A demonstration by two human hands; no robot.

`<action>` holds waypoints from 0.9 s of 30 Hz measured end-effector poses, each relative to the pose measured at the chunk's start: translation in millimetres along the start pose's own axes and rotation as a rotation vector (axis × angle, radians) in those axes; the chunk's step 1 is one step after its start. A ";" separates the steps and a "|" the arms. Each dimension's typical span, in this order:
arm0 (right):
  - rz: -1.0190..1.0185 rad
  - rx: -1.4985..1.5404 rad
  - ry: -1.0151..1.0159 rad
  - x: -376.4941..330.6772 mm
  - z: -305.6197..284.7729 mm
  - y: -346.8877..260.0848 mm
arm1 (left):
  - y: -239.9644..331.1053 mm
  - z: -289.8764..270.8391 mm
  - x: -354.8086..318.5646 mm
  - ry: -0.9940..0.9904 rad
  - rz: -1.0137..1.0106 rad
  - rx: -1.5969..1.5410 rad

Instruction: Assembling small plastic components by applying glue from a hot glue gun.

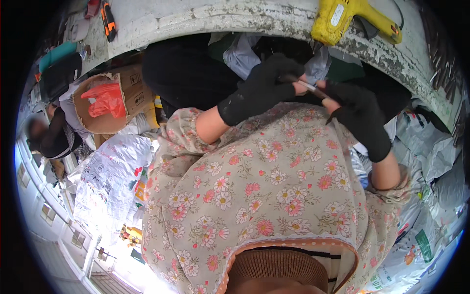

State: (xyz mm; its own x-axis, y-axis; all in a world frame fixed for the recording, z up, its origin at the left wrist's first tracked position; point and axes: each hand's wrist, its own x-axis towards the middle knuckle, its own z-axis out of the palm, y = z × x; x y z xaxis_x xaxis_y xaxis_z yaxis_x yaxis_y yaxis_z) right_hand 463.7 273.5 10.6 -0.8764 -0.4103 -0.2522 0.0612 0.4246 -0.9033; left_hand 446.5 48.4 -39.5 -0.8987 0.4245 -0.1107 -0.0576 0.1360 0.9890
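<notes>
Both my hands wear black fingerless gloves and meet above my lap, just below the bench edge. My left hand (264, 88) is closed around one end of a thin dark rod (309, 87) with a shiny section. My right hand (360, 115) pinches the other end of the rod with its fingertips. What the rod is I cannot tell. My floral smock (274, 186) fills the middle of the view beneath the hands.
A worn concrete bench edge (220, 19) curves across the top, with a yellow gun-shaped tool (342, 17) and an orange-black knife (108, 22) on it. A cardboard box (132, 88) holds a red bag (105, 100). Another person (49, 132) sits at left. White sacks (110, 171) and grey bags (431, 152) lie around.
</notes>
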 end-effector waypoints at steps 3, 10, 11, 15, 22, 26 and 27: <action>-0.012 -0.023 -0.006 7.1 19.0 39.2 | -4.1 -12.7 3.7 0.030 0.339 0.531; -0.012 -0.312 -0.287 95.3 85.6 163.8 | 14.3 -14.8 25.7 0.256 0.379 0.595; -0.112 -0.337 -0.269 112.2 98.1 180.0 | 15.8 -19.1 35.0 0.297 0.384 0.589; -0.194 -0.653 -0.214 147.3 137.8 223.9 | 16.1 -39.3 88.0 0.442 0.386 0.642; -0.085 -0.371 -0.460 91.9 61.4 144.1 | 4.9 -53.0 155.7 0.473 0.401 0.996; 0.157 0.029 -0.270 15.0 -58.2 67.5 | 1.6 -54.2 153.2 0.430 0.327 0.844; 0.090 0.072 -0.125 2.8 -84.8 56.8 | 3.4 -55.6 150.7 0.438 0.350 0.799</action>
State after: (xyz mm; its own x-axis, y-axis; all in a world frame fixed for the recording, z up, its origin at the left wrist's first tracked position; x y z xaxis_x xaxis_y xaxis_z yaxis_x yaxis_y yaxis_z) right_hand 424.2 364.9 -11.9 -0.8001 -0.4721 -0.3701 0.1745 0.4071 -0.8966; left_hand 286.7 63.1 -47.5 -0.9002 0.2083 0.3825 0.4101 0.7010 0.5835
